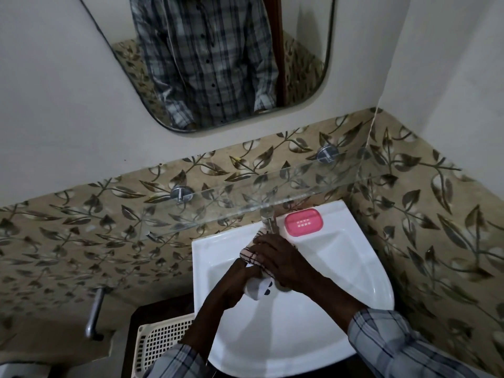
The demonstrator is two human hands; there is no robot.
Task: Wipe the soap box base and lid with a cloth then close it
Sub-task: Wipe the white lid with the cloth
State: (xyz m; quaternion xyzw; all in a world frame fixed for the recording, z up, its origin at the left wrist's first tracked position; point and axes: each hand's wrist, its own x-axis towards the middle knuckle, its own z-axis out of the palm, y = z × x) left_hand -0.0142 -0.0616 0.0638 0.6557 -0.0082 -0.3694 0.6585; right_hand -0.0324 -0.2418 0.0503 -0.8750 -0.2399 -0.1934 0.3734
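Note:
Over the white sink (354,268) my left hand (231,282) grips a whitish soap box piece (257,289) with dark spots; whether it is lid or base I cannot tell. My right hand (278,257) presses a striped cloth (249,253) down onto that piece from above. A pink soap box part (304,222) with small slots lies on the sink's back rim, right of the tap, apart from both hands.
A metal tap (268,219) stands at the sink's back edge, just beyond my right hand. A glass shelf (245,195) runs along the leaf-patterned tiles above it. A white lattice basket (161,342) sits left of the sink. A mirror (212,64) hangs above.

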